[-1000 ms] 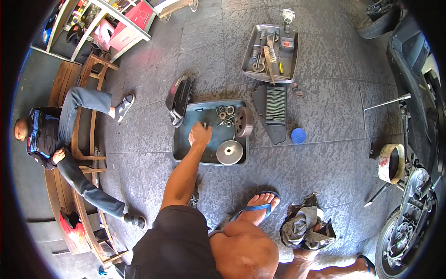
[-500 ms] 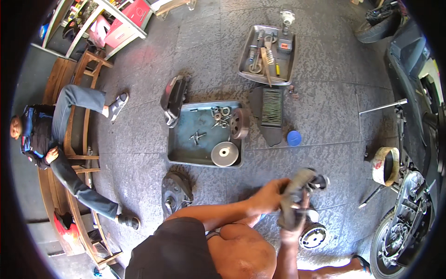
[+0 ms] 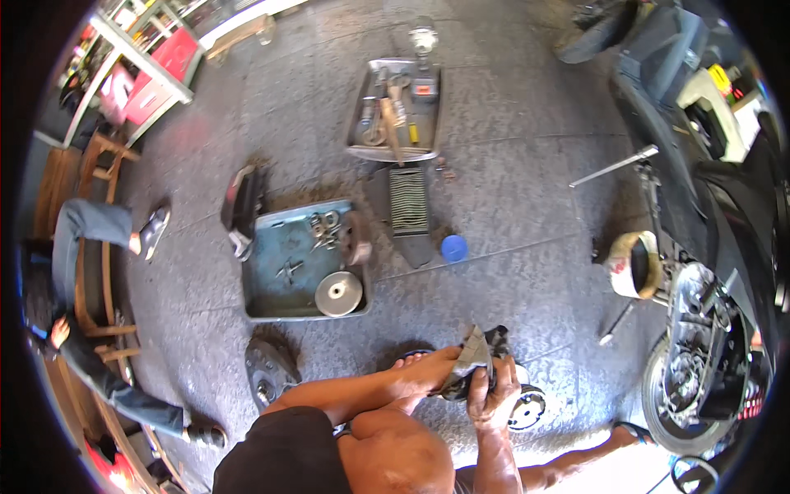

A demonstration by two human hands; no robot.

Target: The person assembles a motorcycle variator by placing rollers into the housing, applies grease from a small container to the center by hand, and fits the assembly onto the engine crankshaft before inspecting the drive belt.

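Grey cloth [image 3: 471,356] is bunching up between the two hands, low down and just right of the middle. The right hand [image 3: 494,402] is curling its fingers and thumb around the cloth — it is squeezing a fold. The left hand [image 3: 432,372] is touching the cloth from 9 o'clock, but its fingertips are hiding behind it, so I cannot tell if they are pinching. Something dark [image 3: 499,337] is poking out near the top; I cannot tell what it is.

Now, going round the clock from the cloth: at 4 o'clock, a round metal part [image 3: 528,409] is sitting just beside the right hand. At 9 o'clock, a dark cover [image 3: 270,366] is lying on the floor [image 3: 510,222]. At 10 o'clock, a blue tray [image 3: 265,288] is holding a shiny disc [image 3: 338,294], a brown drum [image 3: 355,239] and little metal bits [image 3: 325,229]. At 11 o'clock, a stripy filter [image 3: 409,202] is lying flat, and a tool tray [image 3: 395,153] is resting past it. At 12 o'clock, a blue lid [image 3: 454,248] is lying near the filter. A tin [image 3: 620,267] is standing at 2 o'clock, and a black motorbike [image 3: 716,206] is standing beyond it. Far off at 9 o'clock, a person [image 3: 123,383] is sitting on a wooden bench [image 3: 82,284].
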